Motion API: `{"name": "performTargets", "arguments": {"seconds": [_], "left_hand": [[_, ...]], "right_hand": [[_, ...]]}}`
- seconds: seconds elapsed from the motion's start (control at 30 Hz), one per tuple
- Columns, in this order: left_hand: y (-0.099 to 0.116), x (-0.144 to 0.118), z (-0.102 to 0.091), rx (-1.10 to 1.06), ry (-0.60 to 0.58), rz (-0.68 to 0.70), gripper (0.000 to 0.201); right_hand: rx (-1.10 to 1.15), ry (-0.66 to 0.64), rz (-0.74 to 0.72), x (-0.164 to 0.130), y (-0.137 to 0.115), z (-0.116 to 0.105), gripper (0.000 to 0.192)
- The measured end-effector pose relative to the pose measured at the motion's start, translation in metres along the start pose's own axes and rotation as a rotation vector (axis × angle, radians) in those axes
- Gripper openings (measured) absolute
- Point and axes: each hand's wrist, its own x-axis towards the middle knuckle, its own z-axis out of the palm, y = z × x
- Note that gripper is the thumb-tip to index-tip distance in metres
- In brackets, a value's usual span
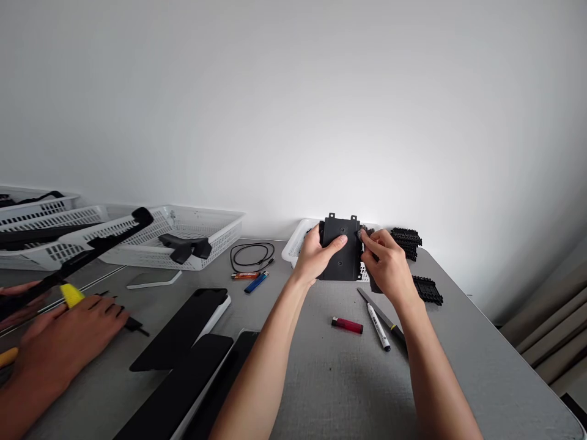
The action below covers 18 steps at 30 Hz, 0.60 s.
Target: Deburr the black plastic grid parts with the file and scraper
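Small basket (296,244) mostly hidden behind the black plate (340,250), small part pinched in the right hand (387,263) fingers too small to tell, co-worker's hand (68,336) blurred, arm cut off by the left edge

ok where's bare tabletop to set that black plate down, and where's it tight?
Free: the grey table between the forearms, below the red lighter; also the near right edge, right of the white marker. Tight: left side, with black panels, a co-worker's hand and white baskets. Both hands, left hand and right hand, hold the black plate.
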Motion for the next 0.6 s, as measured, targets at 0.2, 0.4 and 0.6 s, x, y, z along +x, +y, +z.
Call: {"name": "performTargets", "arguments": {"seconds": [0.2, 0.4, 0.6], "left_hand": [[-0.001, 0.006, -0.012, -0.089, 0.092, -0.063, 0.051], [0.000, 0.008, -0.017, -0.126, 0.167, -0.096, 0.055], [-0.002, 0.006, -0.011, 0.036, 0.088, 0.033, 0.048]], "right_hand": [[0.031, -0.234, -0.101, -0.001, -0.004, -0.009, 0.037], [0.062, -0.254, -0.092, -0.002, -0.013, -0.008, 0.033], [0.208, -0.208, 0.053, 0.002, -0.005, -0.010, 0.026]]}}
